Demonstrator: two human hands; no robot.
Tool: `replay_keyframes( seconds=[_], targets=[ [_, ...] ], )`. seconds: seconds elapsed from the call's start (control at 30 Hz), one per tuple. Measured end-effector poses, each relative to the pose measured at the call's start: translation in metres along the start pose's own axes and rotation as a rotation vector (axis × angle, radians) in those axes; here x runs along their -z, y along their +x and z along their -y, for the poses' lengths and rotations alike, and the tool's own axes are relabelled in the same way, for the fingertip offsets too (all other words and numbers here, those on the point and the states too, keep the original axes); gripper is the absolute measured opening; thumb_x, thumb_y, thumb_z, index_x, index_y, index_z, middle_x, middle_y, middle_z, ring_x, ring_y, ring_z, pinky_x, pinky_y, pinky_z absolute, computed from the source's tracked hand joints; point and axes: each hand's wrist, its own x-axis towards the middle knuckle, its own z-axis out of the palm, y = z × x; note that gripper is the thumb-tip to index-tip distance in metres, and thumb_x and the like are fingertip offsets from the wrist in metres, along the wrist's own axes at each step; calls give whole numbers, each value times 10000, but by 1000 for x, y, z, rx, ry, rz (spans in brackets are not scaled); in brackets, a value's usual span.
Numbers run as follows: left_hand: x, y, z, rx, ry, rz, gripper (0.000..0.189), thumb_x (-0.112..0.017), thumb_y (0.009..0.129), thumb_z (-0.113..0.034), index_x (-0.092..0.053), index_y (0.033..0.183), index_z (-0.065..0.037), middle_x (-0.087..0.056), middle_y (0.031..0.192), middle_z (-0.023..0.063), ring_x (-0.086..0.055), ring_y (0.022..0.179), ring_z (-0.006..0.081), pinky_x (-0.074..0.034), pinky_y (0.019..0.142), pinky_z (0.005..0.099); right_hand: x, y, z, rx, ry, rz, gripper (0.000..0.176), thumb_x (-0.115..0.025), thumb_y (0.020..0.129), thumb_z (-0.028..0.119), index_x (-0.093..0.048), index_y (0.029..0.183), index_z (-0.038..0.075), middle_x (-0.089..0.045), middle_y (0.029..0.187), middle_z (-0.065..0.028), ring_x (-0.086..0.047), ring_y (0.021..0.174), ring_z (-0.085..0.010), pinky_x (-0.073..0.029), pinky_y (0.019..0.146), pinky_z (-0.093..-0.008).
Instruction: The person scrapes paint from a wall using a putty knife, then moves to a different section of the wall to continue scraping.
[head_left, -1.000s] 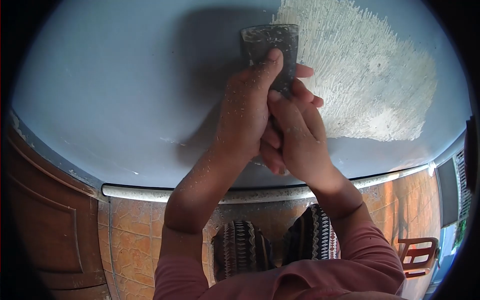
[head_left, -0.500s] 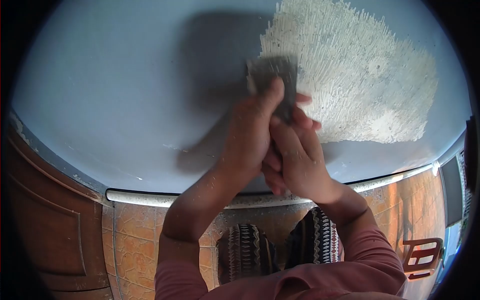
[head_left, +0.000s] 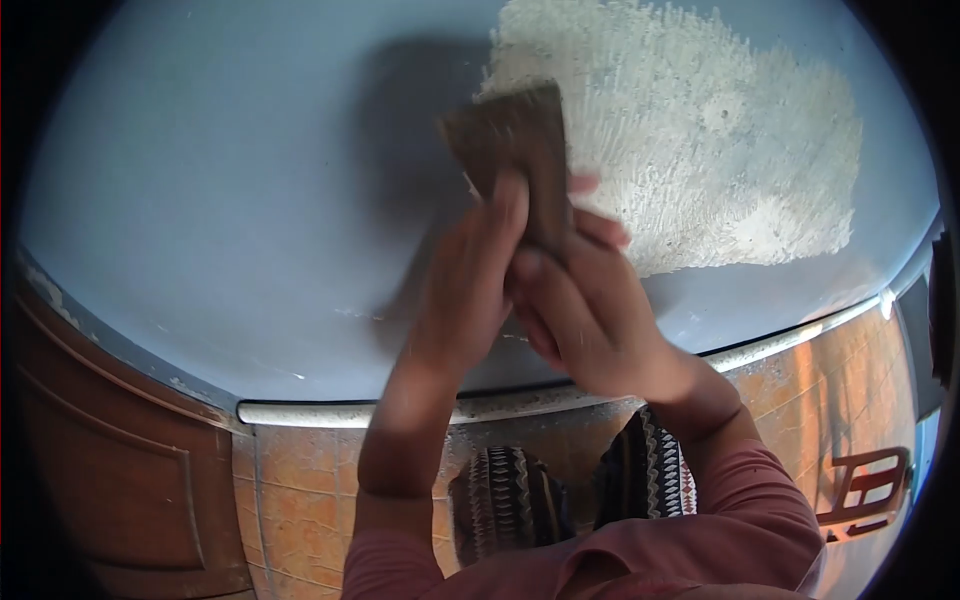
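A flat, dark scraper [head_left: 520, 135] with a wide blade is gripped by both hands, its blade tilted at the left edge of a rough whitish patch [head_left: 700, 140] on the blue-grey wall [head_left: 230, 200]. My left hand [head_left: 475, 265] has its thumb pressed along the scraper's face. Just to the right, my right hand [head_left: 595, 310] is closed round the lower part of the scraper, fingers overlapping the left hand. The scraper's handle is mostly hidden by the hands.
A brown wooden door [head_left: 110, 460] stands at the lower left. White trim [head_left: 310, 414] runs along the wall's base above orange floor tiles [head_left: 300, 510]. A reddish-brown plastic chair [head_left: 865, 490] is at the lower right. My patterned-clothed knees show below.
Both hands and the scraper have shifted left and the blade now shows at a more slanted angle. The view has shifted slightly.
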Motion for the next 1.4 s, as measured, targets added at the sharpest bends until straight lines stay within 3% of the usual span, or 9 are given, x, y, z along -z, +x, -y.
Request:
replay_keyframes(
  seconds=[0.07, 0.2, 0.3, 0.5, 0.63, 0.77, 0.87, 1.2, 1.4],
  targets=[
    [3, -33, 22, 12, 78, -161, 628, -328, 961, -516, -542, 1156, 41, -655, 918, 121, -648, 913, 272, -526, 786, 376, 2, -16, -21, 136, -232, -77, 182, -458, 925, 128, -506, 964, -44, -590, 682, -181, -609, 596, -312, -449, 503, -381],
    [39, -67, 53, -29, 353, -606, 493, -422, 959, -411, -584, 1064, 42, -619, 806, 98, -610, 707, 165, -455, 567, 258, 13, -15, -59, -8, -607, -47, 158, -511, 883, 114, -495, 943, -31, -590, 635, -210, -599, 545, -391, -458, 478, -447],
    [43, -79, 63, -9, 324, -703, 432, -456, 951, -363, -601, 1017, 39, -575, 749, 56, -524, 613, 97, -350, 484, 218, 9, -25, -70, 197, -667, -152, 158, -506, 887, 133, -469, 918, -17, -539, 530, -196, -561, 478, -398, -436, 426, -457],
    [24, -56, 99, 29, 41, -540, 448, -406, 968, -401, -573, 1115, -12, -601, 843, 53, -536, 634, 101, -397, 512, 229, 35, -40, -65, -214, -120, 18, 184, -464, 918, 139, -524, 822, -5, -538, 572, -139, -562, 482, -275, -439, 462, -353],
    [-11, -63, 135, 287, -659, 32, 563, -295, 975, -489, -456, 1249, -24, -546, 1211, 122, -561, 1024, 234, -493, 802, 352, 57, -56, -80, -517, 174, 119, 300, -435, 946, 186, -546, 771, -32, -553, 592, -64, -549, 476, -129, -429, 444, -280],
    [-54, -54, 157, 358, -661, -271, 532, -299, 973, -503, -483, 1218, -68, -564, 1140, 94, -569, 1001, 236, -527, 724, 392, 75, -62, -90, -435, -135, 187, 274, -435, 922, 156, -576, 804, -47, -599, 654, -159, -598, 519, -193, -449, 456, -314],
    [-62, -50, 166, 167, -731, -209, 486, -265, 979, -496, -481, 1229, -141, -518, 1250, 75, -465, 1198, 321, -376, 1017, 490, 65, -71, -100, -211, -352, 77, 199, -481, 853, 103, -588, 791, -53, -590, 666, -184, -598, 565, -257, -455, 499, -352],
    [-37, -56, 175, 218, -778, -118, 421, -291, 989, -447, -538, 1021, -108, -573, 1059, 71, -512, 1129, 348, -368, 1010, 500, 53, -72, -118, 134, -715, 267, 170, -471, 827, 72, -535, 753, -67, -566, 729, -226, -562, 676, -398, -426, 598, -462],
    [-14, -58, 188, 145, -767, -8, 442, -241, 986, -464, -529, 1018, -130, -557, 1060, 46, -492, 1152, 346, -347, 1028, 539, 35, -63, -122, -25, -744, 227, 149, -476, 799, 72, -544, 735, -44, -569, 708, -216, -566, 657, -383, -430, 593, -460]
  ],
)
